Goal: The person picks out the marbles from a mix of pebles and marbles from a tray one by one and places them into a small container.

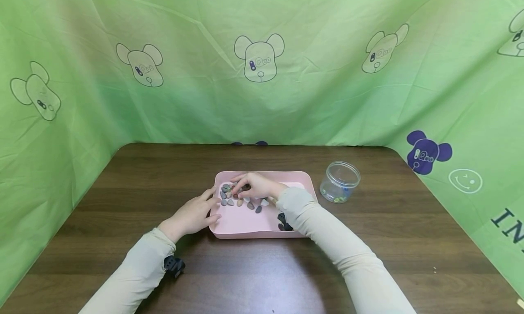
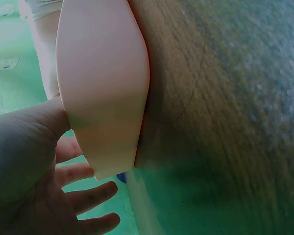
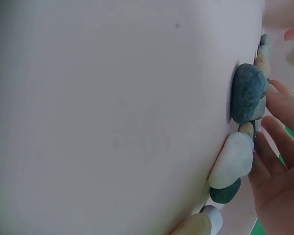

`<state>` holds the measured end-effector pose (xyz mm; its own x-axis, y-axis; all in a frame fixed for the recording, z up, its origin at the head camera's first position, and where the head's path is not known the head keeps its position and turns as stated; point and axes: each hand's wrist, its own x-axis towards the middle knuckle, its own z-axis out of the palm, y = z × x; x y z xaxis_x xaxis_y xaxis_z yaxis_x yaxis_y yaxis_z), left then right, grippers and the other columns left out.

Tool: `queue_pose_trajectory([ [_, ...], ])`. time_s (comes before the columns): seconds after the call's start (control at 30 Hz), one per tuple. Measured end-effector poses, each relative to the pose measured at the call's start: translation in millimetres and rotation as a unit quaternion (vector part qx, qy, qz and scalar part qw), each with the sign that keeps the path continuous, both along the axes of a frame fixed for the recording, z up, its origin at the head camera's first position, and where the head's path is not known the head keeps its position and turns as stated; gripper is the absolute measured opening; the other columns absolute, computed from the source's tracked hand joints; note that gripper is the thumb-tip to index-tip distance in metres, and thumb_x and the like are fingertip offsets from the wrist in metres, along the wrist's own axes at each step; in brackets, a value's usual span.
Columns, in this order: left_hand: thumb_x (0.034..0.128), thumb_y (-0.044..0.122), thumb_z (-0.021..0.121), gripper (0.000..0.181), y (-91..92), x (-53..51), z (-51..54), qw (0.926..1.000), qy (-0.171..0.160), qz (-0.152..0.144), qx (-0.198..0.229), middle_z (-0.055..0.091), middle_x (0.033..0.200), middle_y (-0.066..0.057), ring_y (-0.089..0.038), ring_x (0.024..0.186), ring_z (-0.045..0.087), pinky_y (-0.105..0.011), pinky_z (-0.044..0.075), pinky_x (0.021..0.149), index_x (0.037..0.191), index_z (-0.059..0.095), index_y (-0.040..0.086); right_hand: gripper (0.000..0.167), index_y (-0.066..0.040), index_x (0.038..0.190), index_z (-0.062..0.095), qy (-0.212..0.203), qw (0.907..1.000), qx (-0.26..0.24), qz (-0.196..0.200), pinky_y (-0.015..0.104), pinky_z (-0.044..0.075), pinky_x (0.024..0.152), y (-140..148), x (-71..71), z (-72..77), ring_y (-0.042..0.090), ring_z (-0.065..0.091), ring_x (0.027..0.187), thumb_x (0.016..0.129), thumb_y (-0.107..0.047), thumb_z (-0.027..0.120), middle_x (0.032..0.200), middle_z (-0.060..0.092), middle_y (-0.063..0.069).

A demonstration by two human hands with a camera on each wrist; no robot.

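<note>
A shallow pink tray [image 1: 254,222] bears several smooth pebbles [image 1: 250,205] in grey, white and tan, clustered toward its far left. My right hand [image 1: 259,186] reaches over this cluster. Its thumb and fingertips are apart among the pebbles, near a small reddish piece [image 1: 235,195]. In the right wrist view, a dark grey pebble [image 3: 247,93] and a white pebble [image 3: 232,160] stand in front of some fingertips. My left hand [image 1: 194,215] rests at the tray's left rim, fingers spread; the left wrist view shows the thumb against the tray wall [image 2: 105,63].
A clear round jar [image 1: 340,179] with green and yellow pieces [image 1: 340,199] at its bottom stands right of the tray, with something blue inside. Dark wooden table [image 1: 254,273] lies beneath. Green printed cloth [image 1: 196,109] hangs around the back and sides.
</note>
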<state>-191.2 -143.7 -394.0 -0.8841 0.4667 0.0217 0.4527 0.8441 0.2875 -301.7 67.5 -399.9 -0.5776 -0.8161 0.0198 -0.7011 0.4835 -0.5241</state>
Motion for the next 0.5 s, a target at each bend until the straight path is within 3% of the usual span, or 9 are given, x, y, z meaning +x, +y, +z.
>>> queue_pose_trajectory([
  [0.5, 0.0888, 0.025, 0.060, 0.045, 0.1, 1.4, 1.3, 1.0000, -0.001, 0.001, 0.004, 0.034, 0.146, -0.027, -0.045, 0.117, 0.052, -0.054, 0.042, 0.099, 0.123, 0.056, -0.004, 0.013, -0.008, 0.093, 0.074, 0.026, 0.9997, 0.001, 0.000, 0.039, 0.034, 0.111, -2.6, 0.7, -1.6, 0.028, 0.049, 0.128, 0.081, -0.010, 0.070, 0.133, 0.056, 0.015],
])
